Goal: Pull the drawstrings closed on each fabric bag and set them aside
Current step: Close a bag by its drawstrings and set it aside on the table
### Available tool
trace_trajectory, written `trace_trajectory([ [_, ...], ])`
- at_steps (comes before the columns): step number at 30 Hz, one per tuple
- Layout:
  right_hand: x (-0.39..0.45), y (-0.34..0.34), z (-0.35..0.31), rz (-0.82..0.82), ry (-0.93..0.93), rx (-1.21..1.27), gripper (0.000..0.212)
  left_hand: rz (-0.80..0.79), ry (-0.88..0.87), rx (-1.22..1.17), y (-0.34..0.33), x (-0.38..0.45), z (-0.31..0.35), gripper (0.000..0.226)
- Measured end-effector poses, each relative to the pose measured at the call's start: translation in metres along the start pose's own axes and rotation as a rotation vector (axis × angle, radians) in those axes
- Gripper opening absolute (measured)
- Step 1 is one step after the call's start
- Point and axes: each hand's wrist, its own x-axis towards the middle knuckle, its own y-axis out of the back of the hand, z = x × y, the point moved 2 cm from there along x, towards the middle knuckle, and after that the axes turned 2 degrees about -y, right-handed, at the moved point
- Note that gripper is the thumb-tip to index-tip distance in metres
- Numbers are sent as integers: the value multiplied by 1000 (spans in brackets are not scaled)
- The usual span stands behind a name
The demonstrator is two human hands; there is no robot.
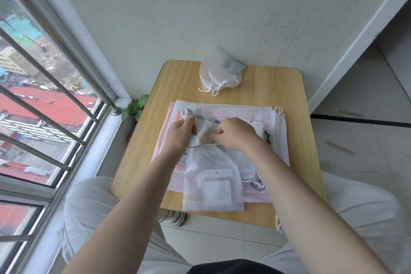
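1. Two hands are on the mouth of the same sheer white bag (212, 176). My left hand (181, 133) has its fingers curled and pinching the gathered fabric at the left side of the opening, and my right hand (235, 132) is curled around the right side. I can't tell whether it's got the cord or just the hem.
2. What looks like a thin drawstring (203, 145) runs taut between the two hands, just under the knuckles. I'd take hold there: cord ends in the fingertips, not the cloth.
3. The bag looks featherlight and floppy, see-through enough to show a card insert (216, 187) inside. I reckon it'll bunch and slide rather than resist, so one hand has to anchor the hem while the other pulls.
4. It lies on top of a stack of flat fabric bags (275, 127), pink and white, that covers most of the small wooden table (262, 87). The slick layers underneath could shift with it.
5. At the far edge of the table near the wall, a few cinched bags (220, 73) sit in a heap, well apart from the stack. That looks like the set-aside spot.
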Motion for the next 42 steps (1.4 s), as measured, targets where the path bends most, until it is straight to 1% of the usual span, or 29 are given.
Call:
trace_trajectory([
  [3,-2,-3,-2,12,0,-12,49,34,-62,179,-2,-4,0,49],
  [7,-5,-12,-3,62,-23,-56,36,128,-109,441,-2,-3,-5,56],
  [9,-4,-16,-2,89,-30,-32,34,123,-124,527,-2,-1,-10,54],
  [12,-1,-11,8,98,-33,44,39,42,-112,657,8,7,-20,41],
  [14,-1,-6,15,75,-41,126,42,-62,-57,755,17,10,-22,39],
  [16,-1,-5,18,26,-56,209,42,-200,-33,809,22,9,-17,42],
  [18,-2,-6,16,-50,-43,269,41,-332,-16,772,21,5,-7,44],
  [21,-5,-6,13,-85,1,276,27,-474,12,653,21,2,-1,40],
  [26,-6,-6,8,-59,29,294,22,-515,14,477,20,0,-2,30],
  [28,-6,-6,6,-37,30,314,20,-536,-24,490,16,-1,-3,29],
  [30,-5,-6,4,-14,34,302,19,-535,-45,457,15,-3,-3,29],
  [34,-4,-7,1,3,52,267,23,-471,-43,89,13,-2,-4,26],
  [36,-4,-8,1,6,57,266,22,-412,-49,1,9,-3,-4,26],
  [39,-3,-9,0,18,55,252,21,-387,-5,-76,4,-6,-4,29],
  [42,-2,-10,2,21,54,216,23,-346,22,5,5,-6,-4,32],
])
